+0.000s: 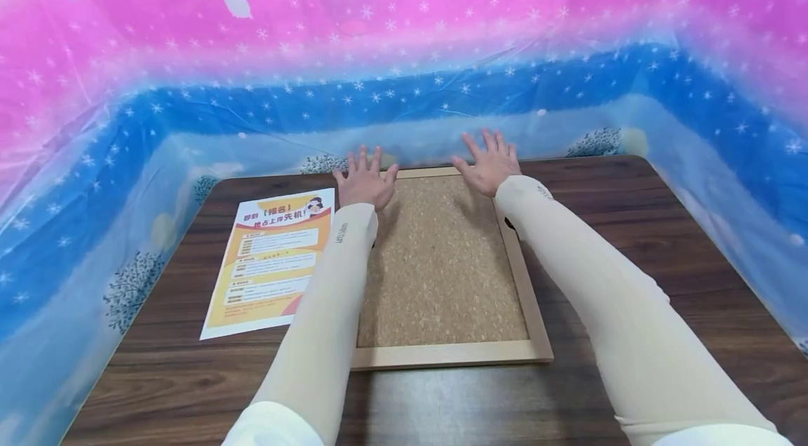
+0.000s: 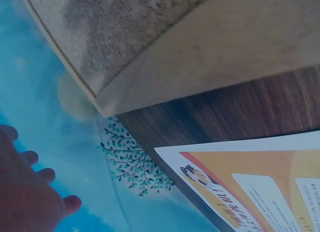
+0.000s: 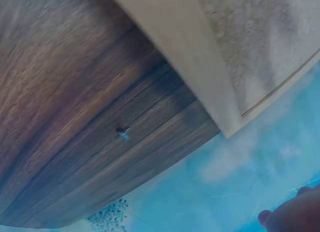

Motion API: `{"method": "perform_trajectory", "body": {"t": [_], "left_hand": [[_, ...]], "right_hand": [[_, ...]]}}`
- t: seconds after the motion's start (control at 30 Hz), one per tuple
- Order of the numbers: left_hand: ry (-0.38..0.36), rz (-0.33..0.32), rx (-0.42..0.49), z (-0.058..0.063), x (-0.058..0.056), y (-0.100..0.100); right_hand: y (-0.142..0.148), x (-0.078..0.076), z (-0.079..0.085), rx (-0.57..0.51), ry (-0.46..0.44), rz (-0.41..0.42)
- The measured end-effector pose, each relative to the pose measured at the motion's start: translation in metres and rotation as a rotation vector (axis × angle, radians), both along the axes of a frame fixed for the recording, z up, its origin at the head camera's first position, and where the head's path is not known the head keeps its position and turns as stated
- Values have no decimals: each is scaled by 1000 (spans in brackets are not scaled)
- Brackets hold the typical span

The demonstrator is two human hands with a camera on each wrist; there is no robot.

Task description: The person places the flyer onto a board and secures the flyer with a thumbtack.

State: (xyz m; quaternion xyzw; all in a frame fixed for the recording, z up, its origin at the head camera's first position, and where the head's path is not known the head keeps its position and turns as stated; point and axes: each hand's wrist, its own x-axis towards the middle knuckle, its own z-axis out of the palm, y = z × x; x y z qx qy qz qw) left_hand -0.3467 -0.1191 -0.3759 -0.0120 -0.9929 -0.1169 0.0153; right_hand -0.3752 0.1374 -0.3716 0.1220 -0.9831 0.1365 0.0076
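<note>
A person's left hand [image 1: 366, 183] and right hand [image 1: 491, 169], fingers spread wide and gripping nothing, extend over the far left and far right corners of a rectangular tan cork board [image 1: 445, 271] in a pale wooden frame [image 1: 451, 355]. The board lies flat on a dark brown wood-grain table [image 1: 164, 355], with an orange-and-white printed paper sheet [image 1: 271, 260] just left of it.

Rough cork panel [image 1: 448, 264], smooth wooden frame [image 1: 448, 355], wood-grain tabletop [image 1: 164, 341], paper flyer [image 1: 271, 264]
</note>
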Motion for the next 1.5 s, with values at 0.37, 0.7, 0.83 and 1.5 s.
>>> {"method": "perform_trajectory", "body": {"t": [0.37,0.7,0.83,1.5], "left_hand": [[7,18,-12,0,5,-18],[-33,49,0,-6,11,-33],[-34,64,-27,-7,12,-43],[-74,151,-56,-13,24,-98]], "right_hand": [[28,4,-6,11,-8,-17],[56,9,-20,-12,-15,-28],[66,9,-22,-17,-20,-36],[107,12,-34,-62,-23,-50]]}}
